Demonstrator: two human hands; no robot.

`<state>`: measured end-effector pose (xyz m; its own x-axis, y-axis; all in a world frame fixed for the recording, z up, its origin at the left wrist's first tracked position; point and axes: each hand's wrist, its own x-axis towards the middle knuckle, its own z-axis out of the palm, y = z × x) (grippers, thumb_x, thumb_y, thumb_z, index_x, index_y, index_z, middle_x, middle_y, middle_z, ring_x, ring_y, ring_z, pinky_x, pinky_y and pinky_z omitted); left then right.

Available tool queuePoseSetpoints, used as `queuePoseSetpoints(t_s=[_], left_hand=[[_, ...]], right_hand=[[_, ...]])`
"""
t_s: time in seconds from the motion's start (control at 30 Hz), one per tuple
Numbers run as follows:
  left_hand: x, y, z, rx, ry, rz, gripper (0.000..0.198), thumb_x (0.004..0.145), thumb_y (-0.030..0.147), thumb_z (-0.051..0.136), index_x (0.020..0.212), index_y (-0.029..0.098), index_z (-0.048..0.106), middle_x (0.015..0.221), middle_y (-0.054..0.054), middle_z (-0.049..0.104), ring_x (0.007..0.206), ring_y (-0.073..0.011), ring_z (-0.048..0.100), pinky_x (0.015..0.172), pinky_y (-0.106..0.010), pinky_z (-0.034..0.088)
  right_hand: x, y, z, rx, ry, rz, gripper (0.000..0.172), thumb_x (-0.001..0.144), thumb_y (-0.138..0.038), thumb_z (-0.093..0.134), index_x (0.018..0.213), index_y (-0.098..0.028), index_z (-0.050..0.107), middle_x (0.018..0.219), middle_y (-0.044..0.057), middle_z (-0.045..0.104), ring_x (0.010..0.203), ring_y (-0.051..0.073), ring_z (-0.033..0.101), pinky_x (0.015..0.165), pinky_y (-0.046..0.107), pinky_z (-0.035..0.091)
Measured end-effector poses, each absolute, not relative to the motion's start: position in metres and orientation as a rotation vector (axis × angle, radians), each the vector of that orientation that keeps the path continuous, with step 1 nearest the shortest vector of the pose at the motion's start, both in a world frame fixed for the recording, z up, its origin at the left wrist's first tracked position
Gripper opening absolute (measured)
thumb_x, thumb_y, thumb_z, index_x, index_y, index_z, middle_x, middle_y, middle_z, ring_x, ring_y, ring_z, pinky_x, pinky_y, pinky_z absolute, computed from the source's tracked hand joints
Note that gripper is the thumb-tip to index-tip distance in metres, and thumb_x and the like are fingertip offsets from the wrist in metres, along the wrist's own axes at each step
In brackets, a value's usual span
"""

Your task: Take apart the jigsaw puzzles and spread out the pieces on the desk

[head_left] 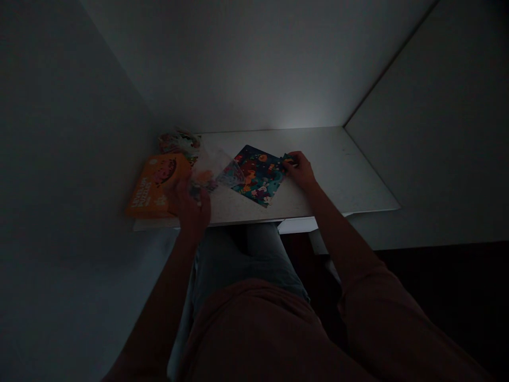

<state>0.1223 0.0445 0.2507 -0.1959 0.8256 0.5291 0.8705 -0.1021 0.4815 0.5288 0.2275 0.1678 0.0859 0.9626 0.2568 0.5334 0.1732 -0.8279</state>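
My right hand (301, 168) pinches a small dark blue puzzle piece (289, 157) at the right corner of a colourful picture puzzle (260, 175). The puzzle lies flat, turned like a diamond, with animals and plants on a dark blue ground. My left hand (193, 209), somewhat blurred, is over the right side of an orange puzzle box (159, 183), its thumb apart from the fingers. Beside that hand is a clear plastic bag (222, 170) with coloured pieces showing at its left end. The bag overlaps the puzzle's left edge.
Behind the box, another plastic-wrapped stack of colourful pieces (181, 142) lies at the back left. The white tabletop (338, 170) is bounded by walls at the left, back and right. My legs (238, 254) are at its front edge. The light is dim.
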Motion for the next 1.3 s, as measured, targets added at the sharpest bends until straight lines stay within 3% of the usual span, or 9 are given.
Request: queuePoseSetpoints(t_s=[0.17,0.27,0.37,0.5,0.63,0.8,0.93,1.1,1.3], left_hand=[[0.143,0.076,0.335,-2.210,-1.912,-1.018,0.042,0.127,0.051,0.064,0.156,0.031,0.086,0.179,-0.018,0.058,0.168,-0.0465,0.052,0.148,-0.065,0.035],[0.150,0.097,0.363,-2.210,-1.982,-0.748,0.047,0.127,0.059,0.064,0.128,0.024,0.095,0.170,-0.021,0.067,0.164,-0.0490,0.055,0.146,-0.071,0.033],[0.153,0.108,0.372,-2.204,-2.044,-0.451,0.063,0.130,0.061,0.054,0.113,0.016,0.094,0.152,-0.027,0.078,0.147,-0.0495,0.070,0.138,-0.072,0.044],[0.152,0.105,0.382,-2.191,-2.148,-0.214,0.057,0.128,0.052,0.058,0.110,0.011,0.093,0.125,-0.030,0.086,0.125,-0.0515,0.083,0.118,-0.068,0.060],[0.142,0.100,0.394,-2.235,-2.135,-0.150,0.030,0.114,0.037,0.077,0.125,0.015,0.094,0.134,-0.027,0.088,0.132,-0.0500,0.083,0.115,-0.060,0.064],[0.128,0.104,0.400,-2.350,-2.122,-0.186,0.045,0.103,0.031,0.089,0.146,0.018,0.090,0.145,-0.023,0.087,0.140,-0.0469,0.079,0.123,-0.057,0.062],[0.126,0.106,0.402,-2.428,-2.207,-0.326,0.059,0.094,0.026,0.096,0.151,0.017,0.088,0.128,-0.018,0.089,0.134,-0.0433,0.082,0.123,-0.051,0.060],[0.127,0.109,0.401,-2.597,-2.310,-0.736,0.043,0.083,0.023,0.100,0.125,0.023,0.089,0.091,-0.005,0.080,0.105,-0.0342,0.084,0.096,-0.037,0.060],[0.131,0.114,0.398,-2.654,-2.357,-1.130,0.030,0.078,0.016,0.098,0.100,0.023,0.079,0.085,-0.003,0.077,0.088,-0.0260,0.076,0.078,-0.031,0.052]], right_hand=[[0.529,0.227,0.163,-1.439,-1.478,0.704,0.054,0.093,-0.068,0.082,0.131,-0.033,0.065,0.120,0.007,0.085,0.092,0.029,0.081,0.086,0.048,0.071],[0.527,0.225,0.164,-1.401,-1.434,0.738,0.054,0.089,-0.066,0.082,0.128,-0.034,0.062,0.115,0.005,0.083,0.092,0.028,0.081,0.090,0.049,0.071],[0.527,0.223,0.172,-1.351,-1.448,0.758,0.052,0.087,-0.064,0.083,0.124,-0.034,0.062,0.111,0.004,0.082,0.095,0.030,0.082,0.094,0.052,0.071],[0.531,0.222,0.203,-1.307,-1.556,0.659,0.055,0.086,-0.070,0.088,0.121,-0.034,0.065,0.109,0.005,0.084,0.088,0.030,0.082,0.091,0.055,0.071],[0.528,0.225,0.254,-1.170,-1.681,0.516,0.058,0.091,-0.078,0.092,0.122,-0.034,0.071,0.109,0.005,0.087,0.083,0.029,0.081,0.080,0.050,0.071],[0.515,0.226,0.324,-0.970,-1.831,0.347,0.055,0.099,-0.075,0.095,0.129,-0.033,0.077,0.108,0.002,0.085,0.087,0.025,0.083,0.076,0.043,0.072],[0.505,0.229,0.373,-0.872,-1.927,0.288,0.049,0.105,-0.070,0.097,0.132,-0.032,0.079,0.113,0.004,0.087,0.097,0.026,0.088,0.085,0.042,0.075],[0.493,0.237,0.429,-0.817,-1.994,0.156,0.045,0.109,-0.058,0.102,0.134,-0.030,0.077,0.117,0.006,0.088,0.098,0.025,0.087,0.091,0.041,0.074],[0.464,0.228,0.486,-0.838,-2.033,-0.038,0.044,0.111,-0.063,0.097,0.137,-0.033,0.079,0.125,0.001,0.084,0.092,0.020,0.088,0.089,0.040,0.075]])
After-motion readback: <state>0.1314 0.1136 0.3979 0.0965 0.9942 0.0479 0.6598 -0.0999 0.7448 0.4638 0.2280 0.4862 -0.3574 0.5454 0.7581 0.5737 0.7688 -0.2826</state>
